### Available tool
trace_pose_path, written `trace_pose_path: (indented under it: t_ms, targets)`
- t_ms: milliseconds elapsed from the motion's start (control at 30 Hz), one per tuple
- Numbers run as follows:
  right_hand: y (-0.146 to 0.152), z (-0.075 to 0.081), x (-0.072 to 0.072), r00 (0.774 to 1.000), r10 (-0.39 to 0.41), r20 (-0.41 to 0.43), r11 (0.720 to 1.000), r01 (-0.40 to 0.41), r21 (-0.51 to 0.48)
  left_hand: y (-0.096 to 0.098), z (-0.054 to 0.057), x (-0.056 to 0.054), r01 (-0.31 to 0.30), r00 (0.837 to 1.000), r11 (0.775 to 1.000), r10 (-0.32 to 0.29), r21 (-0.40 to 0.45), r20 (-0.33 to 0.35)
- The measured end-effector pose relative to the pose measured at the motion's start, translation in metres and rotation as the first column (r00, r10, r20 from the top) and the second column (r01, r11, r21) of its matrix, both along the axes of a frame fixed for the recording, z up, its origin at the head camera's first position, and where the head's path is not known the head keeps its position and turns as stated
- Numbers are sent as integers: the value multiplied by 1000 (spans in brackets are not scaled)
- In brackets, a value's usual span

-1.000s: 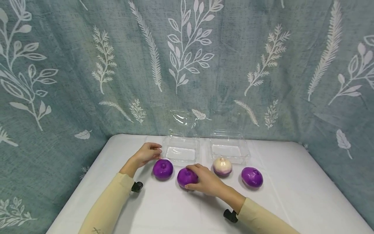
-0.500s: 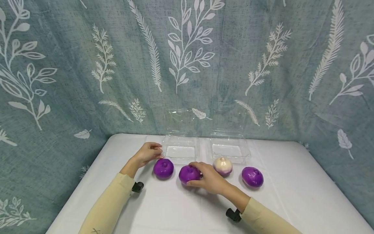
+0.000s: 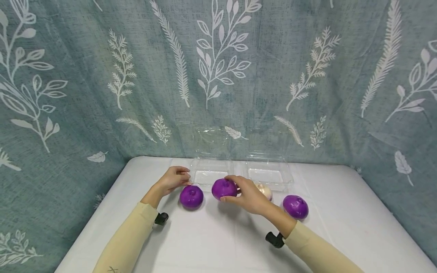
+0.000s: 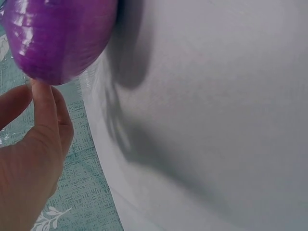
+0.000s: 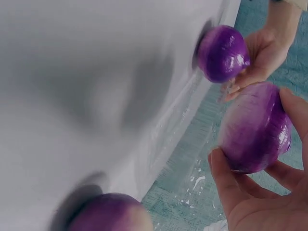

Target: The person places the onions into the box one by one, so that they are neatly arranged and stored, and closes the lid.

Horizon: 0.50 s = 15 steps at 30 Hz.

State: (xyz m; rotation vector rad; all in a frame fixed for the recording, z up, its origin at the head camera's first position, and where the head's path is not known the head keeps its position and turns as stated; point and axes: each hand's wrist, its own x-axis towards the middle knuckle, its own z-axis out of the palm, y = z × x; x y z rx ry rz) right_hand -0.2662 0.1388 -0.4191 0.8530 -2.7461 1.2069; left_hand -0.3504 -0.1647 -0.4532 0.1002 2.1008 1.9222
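My right hand (image 3: pixel 250 195) grips a purple onion (image 3: pixel 224 189) between thumb and fingers and holds it above the table, just in front of the left clear plastic container (image 3: pixel 211 185). In the right wrist view the held onion (image 5: pixel 255 127) shows a pale side. My left hand (image 3: pixel 173 179) pinches the left edge of that container. A second purple onion (image 3: pixel 191 197) lies just in front of my left hand; in the left wrist view this onion (image 4: pixel 62 38) hides some fingertips. A whitish onion (image 3: pixel 264 191) is partly hidden behind my right hand.
Another open clear container (image 3: pixel 286 186) stands to the right, its lid raised against the leafy curtain (image 3: pixel 218 113). A further purple onion (image 3: pixel 295 207) lies beyond my right wrist. The white table (image 3: pixel 191 242) ends at the curtain.
My right hand has lifted the purple onion off the table and carried it slightly right and toward the containers. The left container's lid has tilted slightly. My left hand has stayed in place.
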Motion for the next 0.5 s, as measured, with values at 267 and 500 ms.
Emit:
trace_pose_path:
  t_ms: [267,500]
  targets:
    - [-7,8,-13,999,-36,-17,999,36,10,0,-1,0,2,1000,1000,-2,-3,-7]
    - [-17,6,-26,999,-48,-26,999,48,-3,-1,-2,0,-3,1000,1000,3,5,-13]
